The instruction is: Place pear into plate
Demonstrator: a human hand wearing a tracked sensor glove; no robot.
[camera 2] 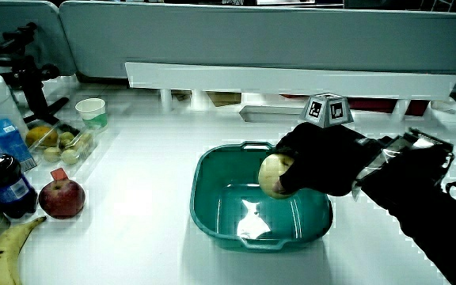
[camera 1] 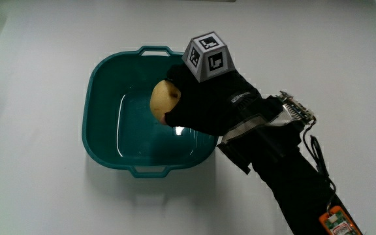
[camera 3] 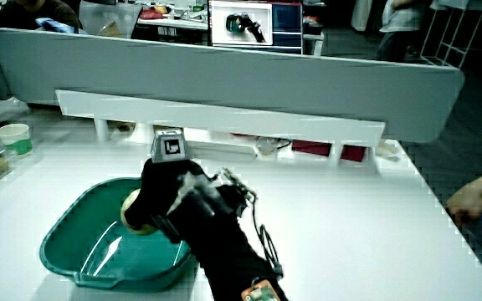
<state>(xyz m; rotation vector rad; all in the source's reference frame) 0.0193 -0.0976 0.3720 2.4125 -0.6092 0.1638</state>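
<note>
I see the hand (camera 1: pixel 204 98) gripping the pear (camera 1: pixel 164 100) over the teal plate (camera 1: pixel 103 140) (bare table around) — only a side view shows a banana (camera 2: pixel 6 249).

The plate (camera 1: pixel 103 85) is teal. The pear (camera 1: pixel 164 100) in the fingers (camera 1: pixel 178 78) is pale yellow. The hand (camera 1: pixel 207 104) is black-gloved, its cube (camera 1: pixel 207 57) grey with black-and-white markers.
</note>
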